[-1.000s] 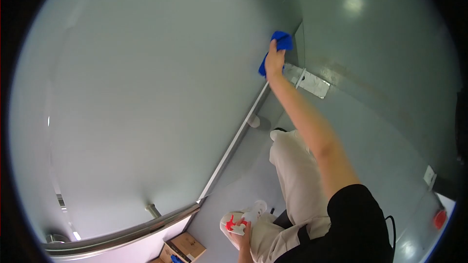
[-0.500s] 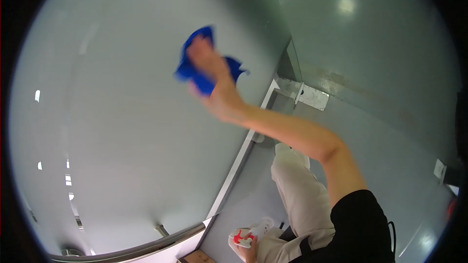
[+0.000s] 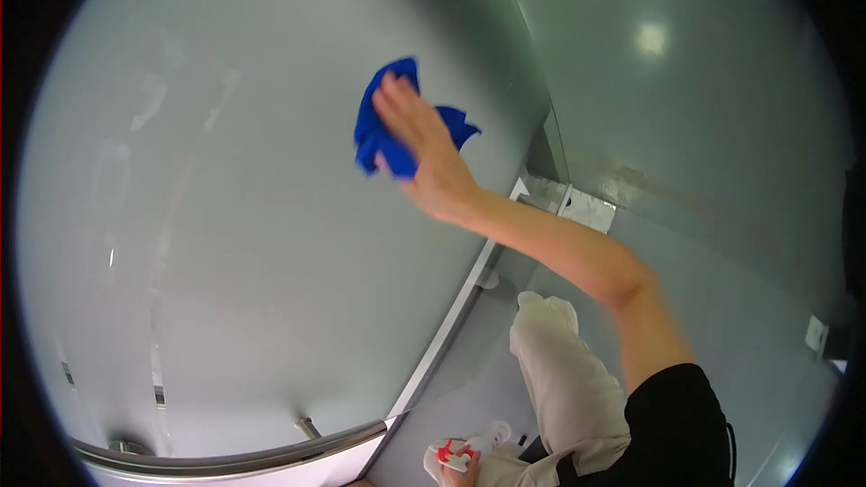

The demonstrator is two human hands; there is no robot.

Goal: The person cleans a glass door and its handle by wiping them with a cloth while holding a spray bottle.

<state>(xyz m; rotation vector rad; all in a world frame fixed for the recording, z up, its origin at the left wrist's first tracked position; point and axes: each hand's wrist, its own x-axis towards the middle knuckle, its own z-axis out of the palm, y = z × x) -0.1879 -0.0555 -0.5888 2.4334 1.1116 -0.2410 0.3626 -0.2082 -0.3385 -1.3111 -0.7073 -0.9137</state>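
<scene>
My right hand [image 3: 424,140] lies over a bunched blue cloth [image 3: 370,131], pressing it against a large pale frosted glass panel [image 3: 271,243]. Its fingers are stretched toward the top of the view, and the thumb shows at the cloth's lower edge. Low in the view, my left hand [image 3: 465,472] is closed around a spray bottle with a red and white trigger head [image 3: 457,455]. The bottle's clear body [image 3: 494,436] shows only in part, near my knee.
A metal rail [image 3: 244,464] curves along the bottom, with a short metal post [image 3: 308,427] beside it. The panel's white edge strip [image 3: 442,334] runs diagonally to a metal fitting [image 3: 591,209]. Greenish glass [image 3: 686,108] and grey floor [image 3: 713,261] lie to the right.
My right hand and the blue cloth have shifted slightly rightward across the panel. The whole view has tilted a little, so the edge strip and fitting appear lower. My left hand keeps the spray bottle.
</scene>
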